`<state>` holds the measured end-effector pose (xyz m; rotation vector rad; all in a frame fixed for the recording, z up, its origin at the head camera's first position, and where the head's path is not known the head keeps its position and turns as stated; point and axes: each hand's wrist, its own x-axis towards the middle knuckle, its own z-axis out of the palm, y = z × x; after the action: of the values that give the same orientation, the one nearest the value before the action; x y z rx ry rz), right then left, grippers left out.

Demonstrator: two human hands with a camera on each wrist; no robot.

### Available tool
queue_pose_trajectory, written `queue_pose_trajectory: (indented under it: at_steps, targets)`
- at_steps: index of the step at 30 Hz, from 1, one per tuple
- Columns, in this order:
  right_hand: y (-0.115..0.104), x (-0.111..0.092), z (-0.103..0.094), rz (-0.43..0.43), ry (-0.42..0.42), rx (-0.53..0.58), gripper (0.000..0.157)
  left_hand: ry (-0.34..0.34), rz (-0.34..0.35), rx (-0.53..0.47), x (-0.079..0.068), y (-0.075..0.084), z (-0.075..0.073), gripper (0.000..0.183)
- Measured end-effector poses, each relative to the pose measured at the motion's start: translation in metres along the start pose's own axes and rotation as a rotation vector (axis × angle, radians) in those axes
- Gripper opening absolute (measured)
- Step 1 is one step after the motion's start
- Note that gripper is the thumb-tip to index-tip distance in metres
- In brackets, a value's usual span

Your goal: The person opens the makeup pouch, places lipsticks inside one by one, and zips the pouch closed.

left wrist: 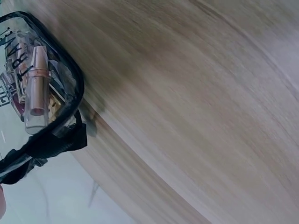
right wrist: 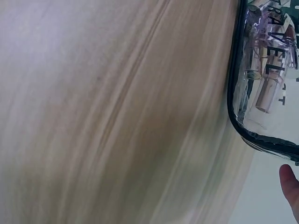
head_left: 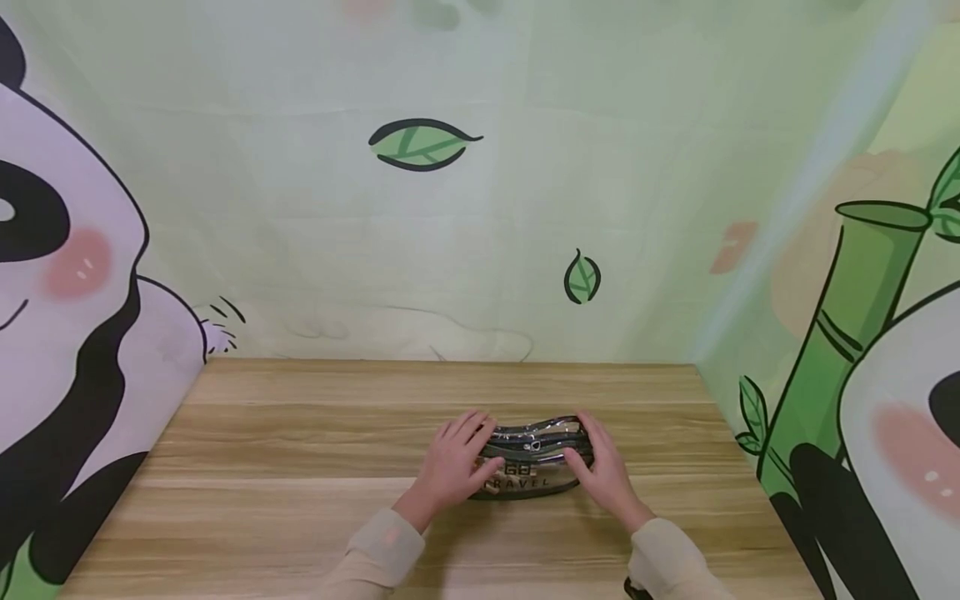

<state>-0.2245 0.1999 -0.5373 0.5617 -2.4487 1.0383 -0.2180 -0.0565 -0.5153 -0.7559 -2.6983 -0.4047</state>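
Note:
A clear travel pouch (head_left: 532,482) with black edging and dark "TRAVEL" lettering is at the middle front of the wooden table. At its left end, my left hand (head_left: 453,462) grips it, thumb on the front and fingers over the top. My right hand (head_left: 609,475) grips the opposite end in the same way. A dark zip runs along the pouch's top. Through the clear wall, the left wrist view shows a lipstick tube (left wrist: 38,84) with a clear cap, among other small items. Only a fingertip (right wrist: 289,184) of the right hand enters the right wrist view.
Bare wood of the tabletop (head_left: 300,425) surrounds the pouch. A pale green printed backdrop (head_left: 480,250) with leaves, pandas and bamboo stands behind the table and along both sides. A dark band (head_left: 637,590) shows at the right sleeve.

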Motion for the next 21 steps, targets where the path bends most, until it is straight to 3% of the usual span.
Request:
queue_pose_trajectory:
  at_steps: [4,11,17,21]
  targets:
    - [0.001,-0.001,0.001,0.040,0.002,0.062,0.060,0.013,0.044,0.008,0.000,-0.004,0.000,0.060]
    - [0.001,-0.002,0.007,0.095,0.030,0.140,0.058,0.095,0.126,0.082,0.002,-0.011,0.004,0.056]
    - [-0.004,0.000,0.012,0.098,0.062,0.158,0.057,0.091,0.122,0.134,0.005,-0.015,0.003,0.051]
    - [-0.021,0.004,0.009,0.112,0.085,0.171,0.055,0.103,0.125,0.151,0.007,-0.018,0.002,0.049]
